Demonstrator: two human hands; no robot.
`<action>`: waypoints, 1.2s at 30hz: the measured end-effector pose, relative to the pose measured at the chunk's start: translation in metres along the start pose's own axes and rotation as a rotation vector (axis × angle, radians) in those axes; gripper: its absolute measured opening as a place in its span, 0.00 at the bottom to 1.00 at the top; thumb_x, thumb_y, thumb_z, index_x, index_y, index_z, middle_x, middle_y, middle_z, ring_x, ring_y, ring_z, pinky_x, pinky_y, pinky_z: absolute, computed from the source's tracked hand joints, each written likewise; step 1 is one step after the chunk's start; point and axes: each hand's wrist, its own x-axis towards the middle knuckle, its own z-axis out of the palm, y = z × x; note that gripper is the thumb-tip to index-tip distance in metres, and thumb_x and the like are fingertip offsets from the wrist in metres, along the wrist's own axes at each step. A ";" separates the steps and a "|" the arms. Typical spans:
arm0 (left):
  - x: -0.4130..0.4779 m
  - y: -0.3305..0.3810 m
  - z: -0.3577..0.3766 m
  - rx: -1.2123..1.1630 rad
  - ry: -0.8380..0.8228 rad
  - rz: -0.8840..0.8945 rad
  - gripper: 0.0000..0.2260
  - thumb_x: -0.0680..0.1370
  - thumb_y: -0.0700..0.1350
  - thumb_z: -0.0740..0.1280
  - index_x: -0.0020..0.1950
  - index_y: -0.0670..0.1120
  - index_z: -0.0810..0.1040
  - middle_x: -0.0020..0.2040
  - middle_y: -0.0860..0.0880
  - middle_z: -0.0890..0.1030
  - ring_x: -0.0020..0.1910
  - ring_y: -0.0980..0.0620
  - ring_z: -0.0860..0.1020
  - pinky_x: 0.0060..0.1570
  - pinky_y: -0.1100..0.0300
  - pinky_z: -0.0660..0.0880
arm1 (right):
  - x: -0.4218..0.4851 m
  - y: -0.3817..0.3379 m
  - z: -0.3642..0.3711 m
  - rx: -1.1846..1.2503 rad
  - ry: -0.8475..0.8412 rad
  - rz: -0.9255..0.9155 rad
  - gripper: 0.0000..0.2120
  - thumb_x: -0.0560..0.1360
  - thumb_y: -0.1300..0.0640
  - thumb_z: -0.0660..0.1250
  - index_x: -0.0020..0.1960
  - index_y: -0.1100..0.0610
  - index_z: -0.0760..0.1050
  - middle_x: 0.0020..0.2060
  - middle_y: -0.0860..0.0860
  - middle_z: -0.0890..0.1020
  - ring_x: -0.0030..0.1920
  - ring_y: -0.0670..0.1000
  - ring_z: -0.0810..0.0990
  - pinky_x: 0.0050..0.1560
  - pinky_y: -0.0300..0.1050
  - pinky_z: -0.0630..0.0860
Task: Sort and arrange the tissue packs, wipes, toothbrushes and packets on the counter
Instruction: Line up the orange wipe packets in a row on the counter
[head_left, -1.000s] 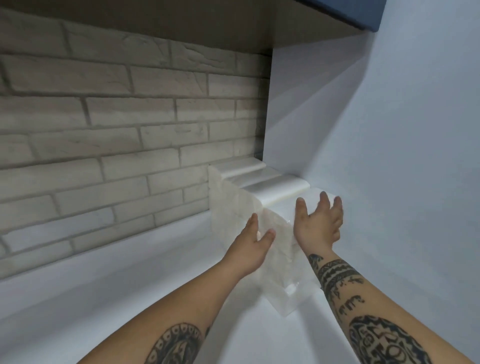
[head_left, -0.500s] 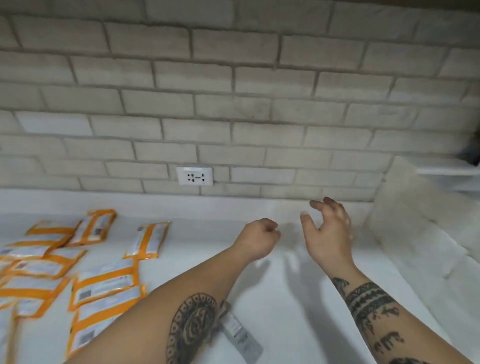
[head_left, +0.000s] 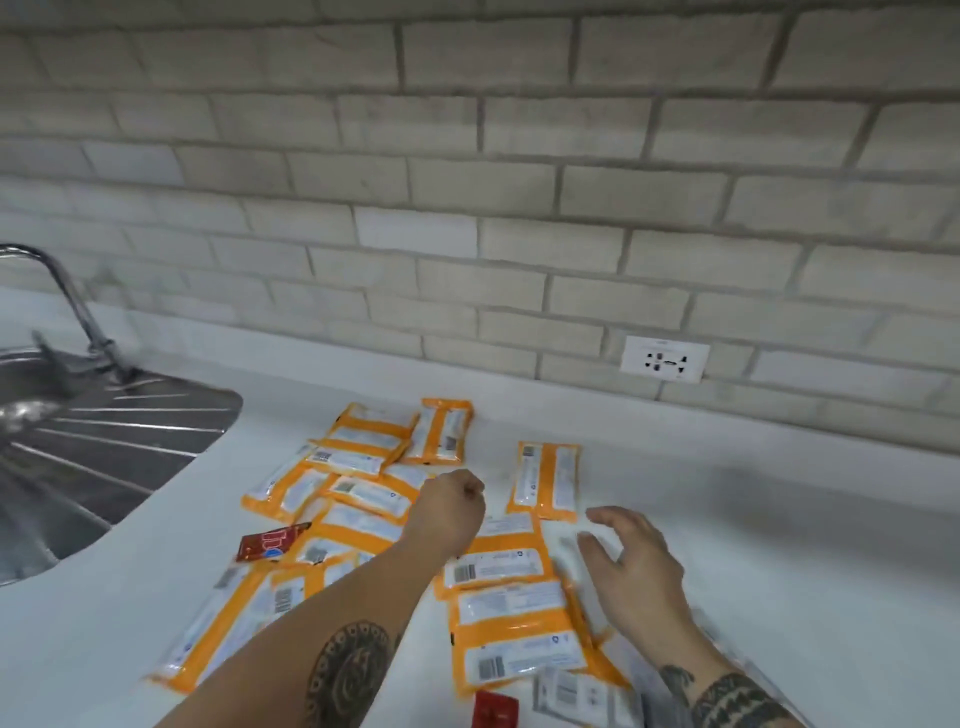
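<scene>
Many orange packets (head_left: 498, 564) are lying scattered on the white counter (head_left: 779, 519), some overlapping, betw. the sink (head_left: 104, 441) and the wall socket (head_left: 664, 359) — sorting is apparently only starting. Left hand (head_left: 449, 512) is hovering over the pile centre, curled into a loose fist; whether it is pinching anything cannot be told. Right hand (head_left: 631, 566) is reaching w/ fingers spread, empty, just above the near-right packets. Next move — judged — is calling for closing on one packet and squaring it w/ its neighbours. One packet (head_left: 548, 480) is lying apart, near the backsplash.
</scene>
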 end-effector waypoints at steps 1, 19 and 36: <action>0.008 -0.016 -0.009 0.005 0.031 -0.002 0.12 0.82 0.45 0.62 0.63 0.50 0.81 0.58 0.48 0.83 0.49 0.48 0.82 0.47 0.58 0.79 | 0.002 -0.012 0.015 -0.004 -0.026 -0.010 0.10 0.80 0.48 0.66 0.62 0.41 0.76 0.61 0.38 0.76 0.64 0.48 0.76 0.69 0.52 0.69; 0.116 -0.126 -0.104 0.312 0.079 -0.471 0.45 0.64 0.72 0.71 0.74 0.52 0.64 0.70 0.45 0.73 0.72 0.40 0.65 0.65 0.41 0.65 | 0.080 -0.121 0.184 0.086 -0.401 0.073 0.21 0.79 0.44 0.64 0.71 0.45 0.73 0.67 0.43 0.78 0.68 0.49 0.76 0.73 0.56 0.69; 0.077 0.053 -0.053 -0.548 -0.560 0.106 0.12 0.74 0.41 0.77 0.57 0.45 0.84 0.51 0.48 0.88 0.46 0.52 0.85 0.39 0.65 0.77 | 0.060 -0.051 0.051 0.853 0.118 0.400 0.25 0.76 0.41 0.71 0.68 0.53 0.75 0.58 0.52 0.85 0.55 0.56 0.86 0.60 0.62 0.80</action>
